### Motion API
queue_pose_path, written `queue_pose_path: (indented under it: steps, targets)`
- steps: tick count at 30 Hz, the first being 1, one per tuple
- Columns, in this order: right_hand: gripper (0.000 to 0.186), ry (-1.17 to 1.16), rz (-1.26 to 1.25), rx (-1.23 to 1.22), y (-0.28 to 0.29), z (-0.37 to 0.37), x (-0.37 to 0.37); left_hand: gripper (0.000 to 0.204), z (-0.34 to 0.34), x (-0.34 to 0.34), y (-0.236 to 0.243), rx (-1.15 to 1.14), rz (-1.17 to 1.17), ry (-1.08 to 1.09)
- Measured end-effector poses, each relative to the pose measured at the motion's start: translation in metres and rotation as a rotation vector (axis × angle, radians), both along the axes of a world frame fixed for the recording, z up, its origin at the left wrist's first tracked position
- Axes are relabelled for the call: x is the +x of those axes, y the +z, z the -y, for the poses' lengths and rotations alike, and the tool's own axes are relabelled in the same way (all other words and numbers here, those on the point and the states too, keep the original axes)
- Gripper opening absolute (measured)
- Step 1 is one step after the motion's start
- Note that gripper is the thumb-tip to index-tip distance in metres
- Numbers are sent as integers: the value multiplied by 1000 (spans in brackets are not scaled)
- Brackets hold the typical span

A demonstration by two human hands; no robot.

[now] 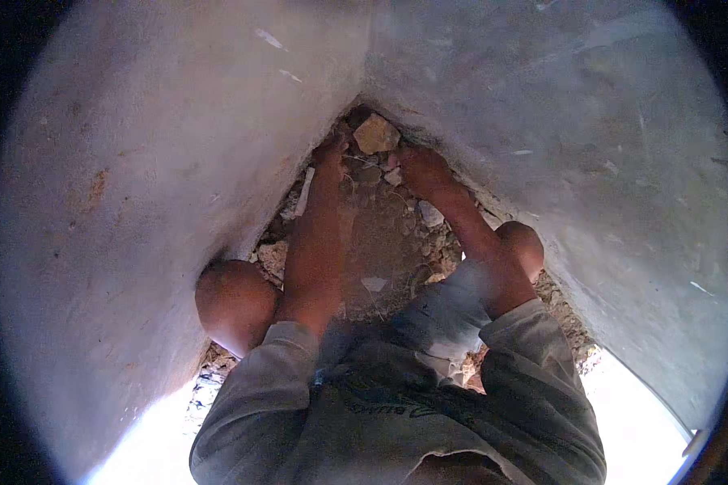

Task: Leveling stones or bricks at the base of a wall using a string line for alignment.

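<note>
A tan, angular stone [376,134] sits where the two grey walls meet, at the far end of the narrow ground. My left hand [334,150] reaches down along the left wall, close to the stone's left side; its fingers are dark and blurred. On the other side, my right hand [422,168] lies just below and right of the stone, with its fingers curled in. Whatever the right fingers hold, if anything, is hidden. Small stone pieces [392,176] lie between my hands. I cannot tell whether either hand touches the tan stone.
Smooth grey walls rise close on the left [137,178] and right [590,162]. Brown soil [380,242] covers the ground between my forearms, with a pale stone [430,213] near the right wrist and a reddish stone [273,257] by my left knee. My bent knees are near both walls.
</note>
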State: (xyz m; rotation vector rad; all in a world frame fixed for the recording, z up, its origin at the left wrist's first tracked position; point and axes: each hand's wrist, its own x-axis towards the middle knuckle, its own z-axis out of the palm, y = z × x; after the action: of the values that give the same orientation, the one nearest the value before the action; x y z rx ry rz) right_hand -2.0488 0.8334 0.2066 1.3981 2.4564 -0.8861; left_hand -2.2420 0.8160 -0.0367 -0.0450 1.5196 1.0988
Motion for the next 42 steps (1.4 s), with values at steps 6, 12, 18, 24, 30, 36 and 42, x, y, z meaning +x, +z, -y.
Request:
queue_pose_path:
  steps: [6,12,18,24,30,36,42]
  targets:
    - [26,-47,237,172,-98,-28,21,62,9,1,61,210,14,-364]
    - [20,-587,-968,-100,-128,14,-47,58,26,-29,60,236,50,-297]
    - [30,-595,-1055,-303,-125,-17,-40,56,50,-18,77,134,-125,-474]
    - [38,-468,172,-50,-133,-54,-55,48,46,-21,44,690,-246,-455]
    - [30,24,-205,-408,-100,-3,-48,44,48,-5,75,248,53,-224]
    - [14,-432,-778,-656,-105,-12,-76,53,55,-24,111,316,20,-319]
    - [13,-225,-772,-176,-141,-28,-31,44,18,-10,117,131,7,-341]
